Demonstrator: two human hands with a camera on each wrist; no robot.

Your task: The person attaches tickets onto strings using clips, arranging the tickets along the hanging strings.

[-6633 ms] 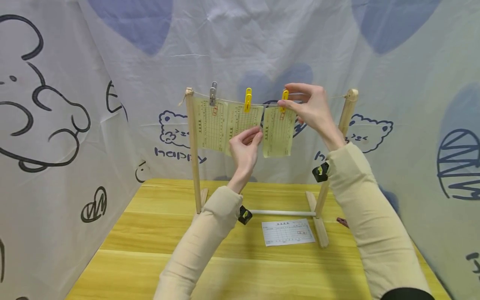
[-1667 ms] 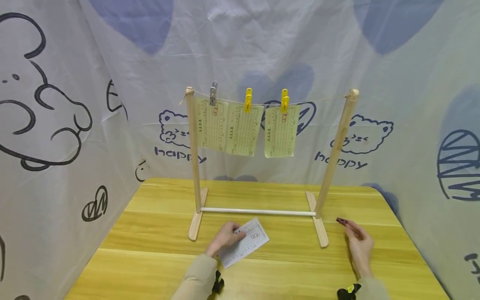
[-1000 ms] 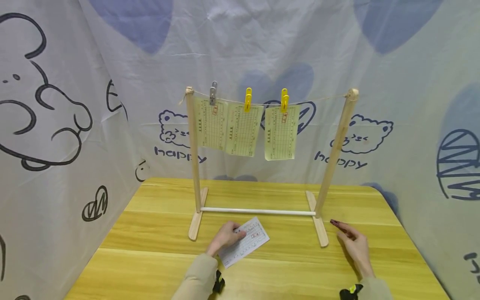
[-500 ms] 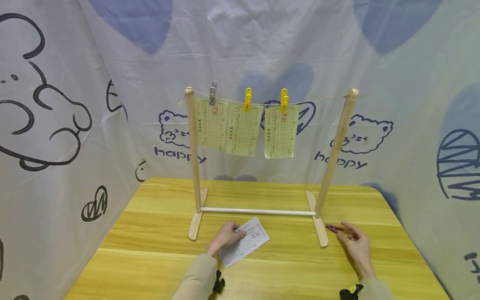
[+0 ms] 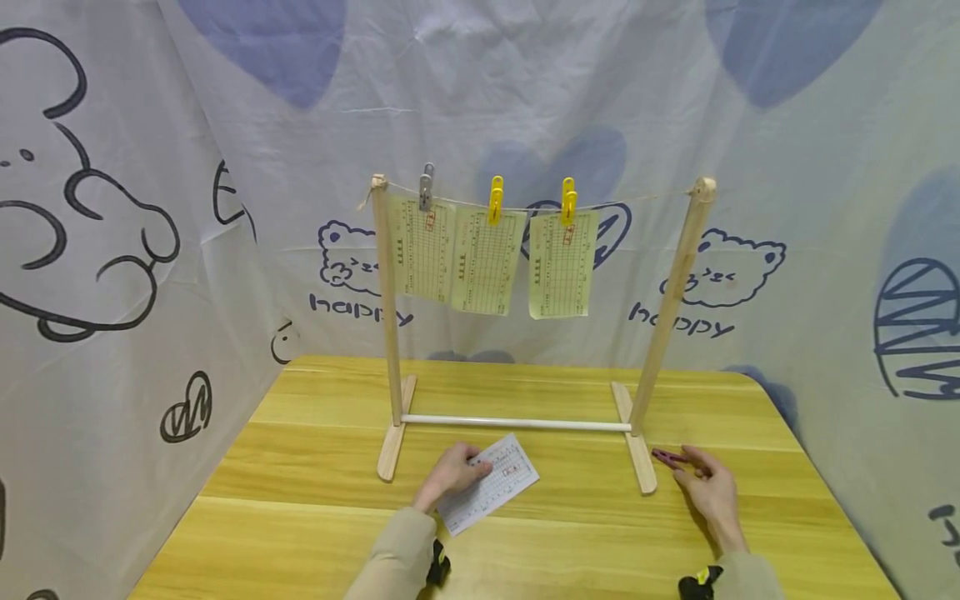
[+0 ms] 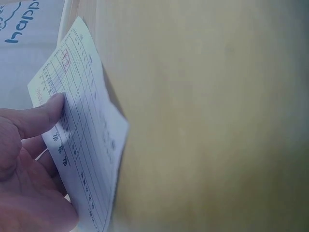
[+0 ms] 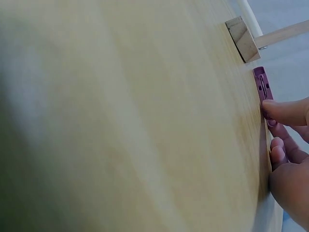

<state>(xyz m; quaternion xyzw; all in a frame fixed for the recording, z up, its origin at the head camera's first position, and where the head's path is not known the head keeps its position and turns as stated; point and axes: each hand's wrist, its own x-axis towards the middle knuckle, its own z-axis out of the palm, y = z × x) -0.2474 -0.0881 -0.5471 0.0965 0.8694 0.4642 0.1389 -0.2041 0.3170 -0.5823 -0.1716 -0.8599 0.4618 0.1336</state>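
My left hand [image 5: 453, 472] holds a white printed receipt slip [image 5: 506, 479] by its edge, low over the table in front of the rack. In the left wrist view the thumb lies on top of the slip [image 6: 87, 145] and the other fingers are behind it. My right hand [image 5: 711, 492] pinches a dark red clothespin [image 5: 666, 457] between thumb and fingertips, beside the rack's right foot. The right wrist view shows the thumb on the rear end of the clothespin [image 7: 262, 84], its front end pointing at the wooden foot.
A wooden rack [image 5: 675, 292] with a string and a white crossbar [image 5: 517, 423] stands on the table [image 5: 570, 550]. Three yellowish slips hang from the string, one under a grey clip [image 5: 426, 190], the others under yellow clips [image 5: 496, 202]. A patterned curtain [image 5: 480, 83] surrounds the table.
Both hands came down from the string after the third slip was clipped. The left hand took the white slip from the table; the right took the clothespin and shifted it slightly left.
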